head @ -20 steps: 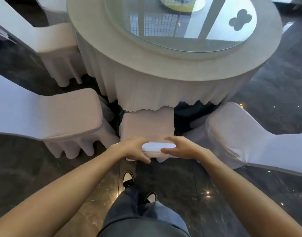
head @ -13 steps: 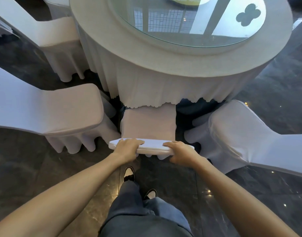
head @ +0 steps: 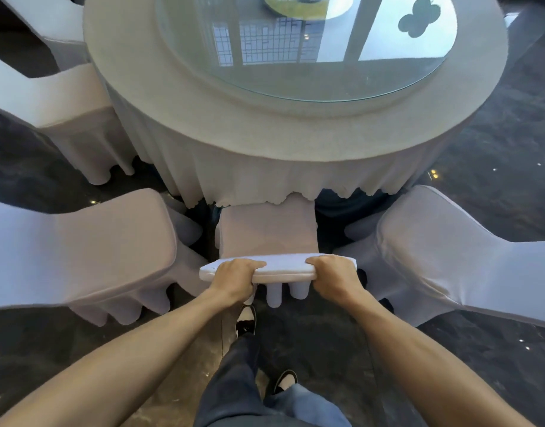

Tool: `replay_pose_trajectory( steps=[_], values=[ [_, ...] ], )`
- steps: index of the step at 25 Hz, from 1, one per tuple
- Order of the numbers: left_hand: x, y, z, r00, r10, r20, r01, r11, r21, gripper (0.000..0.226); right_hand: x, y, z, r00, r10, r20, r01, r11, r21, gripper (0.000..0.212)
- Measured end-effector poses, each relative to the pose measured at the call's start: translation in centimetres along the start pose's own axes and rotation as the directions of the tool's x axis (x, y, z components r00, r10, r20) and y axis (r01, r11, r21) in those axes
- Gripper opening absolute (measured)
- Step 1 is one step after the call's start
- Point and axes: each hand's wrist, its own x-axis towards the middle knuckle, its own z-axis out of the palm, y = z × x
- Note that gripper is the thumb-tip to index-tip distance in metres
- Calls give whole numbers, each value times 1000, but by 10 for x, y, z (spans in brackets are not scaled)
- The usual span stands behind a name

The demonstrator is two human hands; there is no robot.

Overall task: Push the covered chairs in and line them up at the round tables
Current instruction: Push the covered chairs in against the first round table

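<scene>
Both hands, left hand (head: 234, 277) and right hand (head: 334, 272), grip the chair (head: 266, 235) back, now slid farther forward, seat front tucking under the tablecloth (head: 265, 183) hem, nearly home.

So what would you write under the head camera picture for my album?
Both hands, left hand and right hand, grip the top of a covered chair tucked against the round table.

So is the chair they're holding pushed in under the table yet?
Partly in. The middle chair's seat front sits under the tablecloth hem, most of the seat still showing. Both hands, left hand and right hand, grip its backrest top.
</scene>
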Motion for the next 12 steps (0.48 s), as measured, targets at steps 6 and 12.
replay_pose_trajectory(
  steps=[6,12],
  values=[
    [88,-15,-54,999,18,30,-20,998,53,70,82,5,-35,996,75,-46,-74,997,18,38],
    [143,-17,-84,998,60,0,-60,995,79,59,130,8,-65,992,108,-57,-107,994,37,12]
  ],
)
